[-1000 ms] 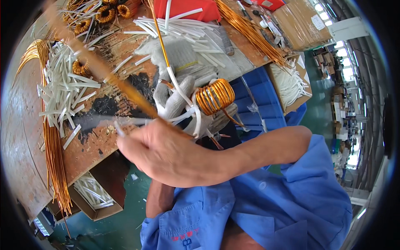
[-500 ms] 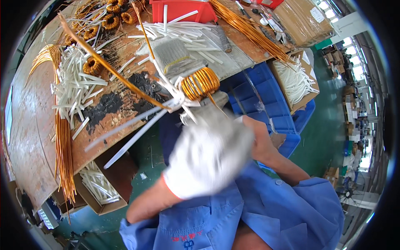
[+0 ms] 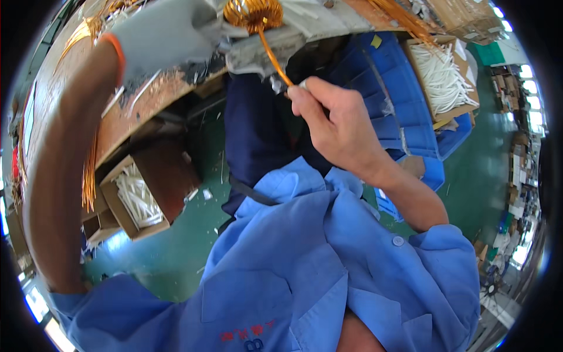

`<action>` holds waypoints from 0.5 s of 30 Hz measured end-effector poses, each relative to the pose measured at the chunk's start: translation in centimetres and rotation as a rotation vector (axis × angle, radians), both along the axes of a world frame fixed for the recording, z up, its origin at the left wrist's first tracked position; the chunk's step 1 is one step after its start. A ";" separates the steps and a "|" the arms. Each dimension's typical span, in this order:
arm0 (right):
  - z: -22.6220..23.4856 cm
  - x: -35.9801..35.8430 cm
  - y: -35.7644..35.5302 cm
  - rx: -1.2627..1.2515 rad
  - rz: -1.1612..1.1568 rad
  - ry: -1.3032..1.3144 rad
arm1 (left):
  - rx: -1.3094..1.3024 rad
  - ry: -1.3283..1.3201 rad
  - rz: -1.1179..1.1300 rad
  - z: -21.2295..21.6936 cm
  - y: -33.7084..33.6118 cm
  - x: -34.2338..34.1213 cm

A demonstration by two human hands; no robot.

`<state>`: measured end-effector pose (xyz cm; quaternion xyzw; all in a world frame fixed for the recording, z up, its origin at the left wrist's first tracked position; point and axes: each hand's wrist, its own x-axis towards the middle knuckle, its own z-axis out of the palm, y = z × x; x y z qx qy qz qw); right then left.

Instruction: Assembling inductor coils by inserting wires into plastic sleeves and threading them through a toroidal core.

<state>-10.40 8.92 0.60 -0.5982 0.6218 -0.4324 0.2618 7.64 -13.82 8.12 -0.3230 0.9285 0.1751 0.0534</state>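
A toroidal coil point(image 3: 253, 13) wound with copper wire sits at the table's edge, at the top of the view. One thick copper wire end point(image 3: 271, 53) runs down from it toward me. My bare right hand point(image 3: 337, 117) pinches the tip of this wire end between thumb and fingers. A grey, worn support point(image 3: 264, 58) juts out beneath the coil. My left hand point(image 3: 167, 38), in a white glove with an orange cuff, is left of the coil over the table. It is blurred and its fingers are hidden, so its grip does not show.
Blue plastic crates point(image 3: 399, 100) stand right of the table, by a carton of white tubes point(image 3: 443, 76). Another carton with white sleeves point(image 3: 138, 196) lies below the table's left edge. Copper wires point(image 3: 89, 170) hang over that edge.
My gloved left hand has swung from in front of my body to the upper left, past the coil. The right hand now shows at the wire end. The view has tilted downward.
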 end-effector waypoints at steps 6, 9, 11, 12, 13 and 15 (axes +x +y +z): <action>-0.7 -0.6 0.4 0.013 -0.008 -0.061 | 0.139 -0.051 0.083 2.4 3.8 0.2; -0.3 -0.8 0.1 -0.002 0.054 -0.057 | 0.216 0.017 0.067 1.1 2.5 2.9; -0.5 -1.2 -0.1 -0.004 0.059 -0.054 | 0.284 0.069 0.018 0.3 1.3 3.0; -0.5 -1.5 -0.2 -0.018 0.056 -0.059 | 0.391 -0.025 0.076 1.1 0.8 2.5; -0.5 -1.7 -0.2 -0.033 0.055 -0.064 | 0.424 -0.002 0.075 1.0 0.6 2.3; -0.5 -2.4 -0.1 -0.002 0.025 -0.059 | 0.491 0.043 0.060 0.6 -0.4 2.2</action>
